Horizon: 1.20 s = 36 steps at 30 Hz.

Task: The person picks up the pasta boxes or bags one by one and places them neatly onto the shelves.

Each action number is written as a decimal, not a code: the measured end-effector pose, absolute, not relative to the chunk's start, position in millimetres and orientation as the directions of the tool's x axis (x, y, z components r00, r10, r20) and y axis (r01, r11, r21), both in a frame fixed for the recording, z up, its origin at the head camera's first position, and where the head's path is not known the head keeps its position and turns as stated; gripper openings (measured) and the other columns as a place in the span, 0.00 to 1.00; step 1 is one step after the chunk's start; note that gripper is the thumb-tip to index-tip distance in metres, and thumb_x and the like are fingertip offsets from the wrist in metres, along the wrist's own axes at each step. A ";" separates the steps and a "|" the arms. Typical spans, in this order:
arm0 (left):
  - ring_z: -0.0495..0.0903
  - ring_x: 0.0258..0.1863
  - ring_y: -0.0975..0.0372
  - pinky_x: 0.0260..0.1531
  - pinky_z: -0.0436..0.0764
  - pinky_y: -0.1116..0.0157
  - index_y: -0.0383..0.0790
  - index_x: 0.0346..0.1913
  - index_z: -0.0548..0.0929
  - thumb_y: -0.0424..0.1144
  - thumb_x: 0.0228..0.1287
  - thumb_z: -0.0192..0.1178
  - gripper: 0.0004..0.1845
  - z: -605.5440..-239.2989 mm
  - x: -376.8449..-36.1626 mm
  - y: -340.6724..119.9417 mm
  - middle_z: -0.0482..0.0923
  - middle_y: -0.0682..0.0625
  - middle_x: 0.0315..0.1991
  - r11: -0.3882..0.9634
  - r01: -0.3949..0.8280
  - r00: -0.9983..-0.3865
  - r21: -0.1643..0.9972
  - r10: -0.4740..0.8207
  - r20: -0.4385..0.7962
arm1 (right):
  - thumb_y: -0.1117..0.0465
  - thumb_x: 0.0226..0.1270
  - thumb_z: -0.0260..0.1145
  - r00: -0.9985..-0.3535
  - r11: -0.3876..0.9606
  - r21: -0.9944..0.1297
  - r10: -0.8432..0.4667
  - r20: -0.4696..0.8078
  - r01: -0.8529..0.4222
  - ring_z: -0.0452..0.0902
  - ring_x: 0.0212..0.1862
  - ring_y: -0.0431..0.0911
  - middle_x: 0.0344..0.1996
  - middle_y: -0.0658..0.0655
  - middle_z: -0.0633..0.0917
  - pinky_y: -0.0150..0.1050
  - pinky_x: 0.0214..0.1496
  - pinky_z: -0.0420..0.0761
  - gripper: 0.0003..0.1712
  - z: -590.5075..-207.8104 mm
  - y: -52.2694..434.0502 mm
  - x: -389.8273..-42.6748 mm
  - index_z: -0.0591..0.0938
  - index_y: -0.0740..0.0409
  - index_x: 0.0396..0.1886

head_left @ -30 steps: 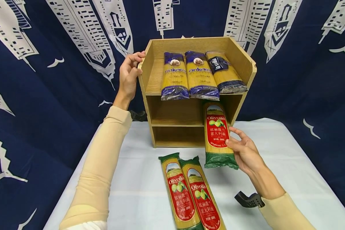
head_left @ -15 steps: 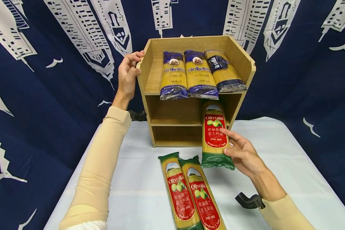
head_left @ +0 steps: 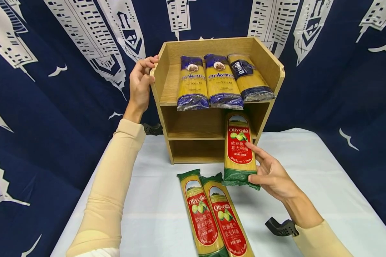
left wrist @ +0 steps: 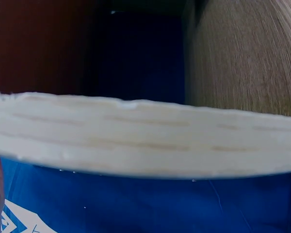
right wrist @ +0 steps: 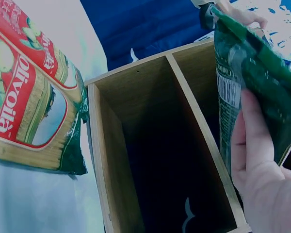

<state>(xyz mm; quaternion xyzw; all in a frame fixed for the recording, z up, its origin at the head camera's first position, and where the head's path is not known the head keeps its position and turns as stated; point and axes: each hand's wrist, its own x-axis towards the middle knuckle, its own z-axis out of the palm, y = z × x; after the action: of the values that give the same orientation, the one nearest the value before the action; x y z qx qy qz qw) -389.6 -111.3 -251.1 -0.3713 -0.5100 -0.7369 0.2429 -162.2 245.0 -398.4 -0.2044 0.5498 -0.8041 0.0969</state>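
Observation:
My left hand point(head_left: 139, 85) grips the upper left side panel of a small wooden shelf point(head_left: 197, 138), thumb at the front edge. A pack of spaghetti point(head_left: 239, 150) with a red label and green ends is in my right hand point(head_left: 273, 175). My thumb is at its lower green end and a finger lies along the red label. The pack's far end is inside the middle compartment, at the right; its near end sticks out, tilted down. In the right wrist view, my fingers are against the back of the spaghetti pack point(right wrist: 228, 97).
Two more Olivoilà spaghetti packs point(head_left: 201, 214) point(head_left: 226, 217) lie side by side on the white tablecloth point(head_left: 154, 210). The top shelf holds two Ankara pasta packs point(head_left: 193, 84) point(head_left: 223, 82) and one dark-labelled pack point(head_left: 251, 78). A patterned blue curtain point(head_left: 325, 96) hangs behind.
My right hand has shifted its hold: a finger has come onto the label and the thumb has slid down to the green end. The pack has moved slightly left. My left hand stays on the shelf.

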 end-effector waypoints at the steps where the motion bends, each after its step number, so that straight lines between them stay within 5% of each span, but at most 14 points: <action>1: 0.74 0.64 0.48 0.67 0.67 0.59 0.38 0.38 0.75 0.34 0.43 0.52 0.14 -250.6 -389.8 -111.6 0.77 0.43 0.50 -0.361 0.739 -0.604 0.569 0.019 0.797 | 0.87 0.57 0.58 -0.908 -0.356 -0.931 -0.358 0.217 -0.082 0.77 0.61 0.50 0.72 0.64 0.53 0.39 0.53 0.83 0.56 -397.4 244.4 -162.7 0.45 0.62 0.81; 8: 0.74 0.64 0.48 0.67 0.68 0.59 0.38 0.38 0.75 0.34 0.43 0.51 0.14 -250.1 -389.0 -112.4 0.77 0.43 0.49 -0.359 0.742 -0.601 0.566 0.018 0.799 | 0.83 0.62 0.58 -0.989 -0.220 -0.972 -0.101 0.112 -0.087 0.80 0.52 0.44 0.63 0.63 0.64 0.31 0.48 0.82 0.42 -391.5 235.3 -169.2 0.60 0.68 0.76; 15: 0.74 0.64 0.48 0.67 0.67 0.59 0.37 0.38 0.75 0.33 0.43 0.51 0.14 -249.6 -388.9 -110.4 0.77 0.42 0.49 -0.373 0.740 -0.598 0.560 0.017 0.802 | 0.78 0.65 0.61 -0.995 -0.126 -0.990 0.087 0.047 -0.058 0.81 0.47 0.40 0.57 0.62 0.67 0.29 0.45 0.82 0.32 -387.7 225.0 -185.5 0.70 0.67 0.69; 20: 0.74 0.64 0.48 0.67 0.67 0.59 0.37 0.38 0.75 0.34 0.43 0.51 0.14 -250.2 -388.3 -108.9 0.77 0.43 0.49 -0.372 0.741 -0.597 0.559 0.016 0.802 | 0.73 0.67 0.63 -0.984 -0.076 -0.996 0.173 0.030 -0.043 0.70 0.53 0.42 0.57 0.57 0.67 0.30 0.47 0.81 0.27 -385.3 222.4 -195.2 0.74 0.65 0.66; 23: 0.74 0.64 0.49 0.67 0.67 0.59 0.38 0.38 0.75 0.34 0.43 0.51 0.15 -251.2 -388.0 -108.0 0.77 0.43 0.50 -0.364 0.739 -0.599 0.567 0.029 0.800 | 0.72 0.68 0.63 -0.983 -0.086 -0.995 0.184 0.024 -0.041 0.65 0.56 0.43 0.58 0.55 0.66 0.33 0.50 0.82 0.26 -386.7 223.7 -194.6 0.75 0.64 0.66; 29: 0.74 0.64 0.49 0.68 0.67 0.59 0.38 0.39 0.75 0.34 0.43 0.52 0.15 -251.6 -389.0 -108.3 0.77 0.43 0.50 -0.354 0.744 -0.596 0.567 0.030 0.802 | 0.72 0.71 0.61 -0.992 -0.138 -0.986 0.098 0.076 -0.089 0.84 0.44 0.46 0.57 0.61 0.68 0.45 0.49 0.85 0.25 -393.9 226.4 -181.1 0.71 0.68 0.67; 36: 0.73 0.64 0.48 0.68 0.67 0.59 0.38 0.38 0.75 0.34 0.44 0.51 0.14 -251.2 -388.2 -110.4 0.77 0.43 0.50 -0.348 0.746 -0.598 0.568 0.026 0.801 | 0.71 0.71 0.63 -0.992 -0.147 -0.981 0.021 0.121 -0.123 0.85 0.43 0.48 0.58 0.63 0.74 0.49 0.47 0.86 0.27 -397.3 223.0 -153.0 0.71 0.69 0.67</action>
<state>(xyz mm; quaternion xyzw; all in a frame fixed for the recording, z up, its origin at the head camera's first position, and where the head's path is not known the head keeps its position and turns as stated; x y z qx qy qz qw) -388.2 -110.4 -251.2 -0.3744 -0.5151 -0.7306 0.2463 -153.0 223.0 -397.3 -0.0392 0.6514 -0.7562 -0.0476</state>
